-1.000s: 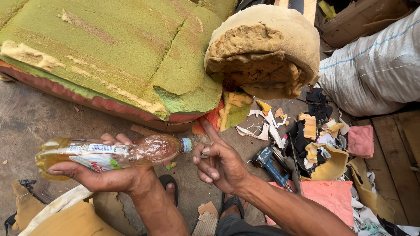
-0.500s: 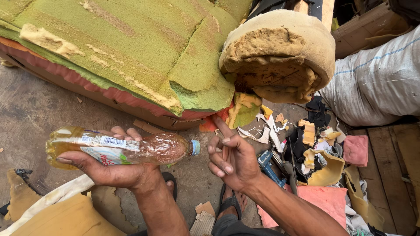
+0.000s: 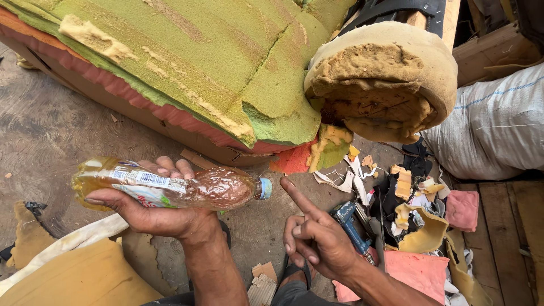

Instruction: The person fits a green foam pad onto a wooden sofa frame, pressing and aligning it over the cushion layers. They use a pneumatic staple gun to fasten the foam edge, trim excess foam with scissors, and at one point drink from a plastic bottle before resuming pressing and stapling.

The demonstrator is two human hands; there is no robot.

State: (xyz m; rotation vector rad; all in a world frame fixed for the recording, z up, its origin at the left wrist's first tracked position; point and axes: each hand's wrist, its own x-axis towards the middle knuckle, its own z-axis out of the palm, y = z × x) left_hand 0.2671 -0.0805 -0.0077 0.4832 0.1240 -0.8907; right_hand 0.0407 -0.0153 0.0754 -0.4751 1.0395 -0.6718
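My left hand (image 3: 153,212) holds a clear plastic bottle (image 3: 170,187) on its side, palm up. The bottle has amber liquid at its base end, a paper label and a blue cap (image 3: 265,188) pointing right. My right hand (image 3: 317,238) is just right of the cap, holding nothing. Its index finger is stretched up toward the cap without touching it, and the other fingers are curled.
A big worn green foam cushion (image 3: 215,68) with a red underside lies ahead. A rolled tan foam piece (image 3: 385,85) sits at right. Foam and fabric scraps (image 3: 408,204), a blue tool (image 3: 348,224), a white sack (image 3: 493,136) and yellow foam (image 3: 73,277) surround me.
The camera view has shifted so the scene sits higher and to the right. My right hand has lowered away from the cap, its index finger still raised. The bottle stays in my left hand.
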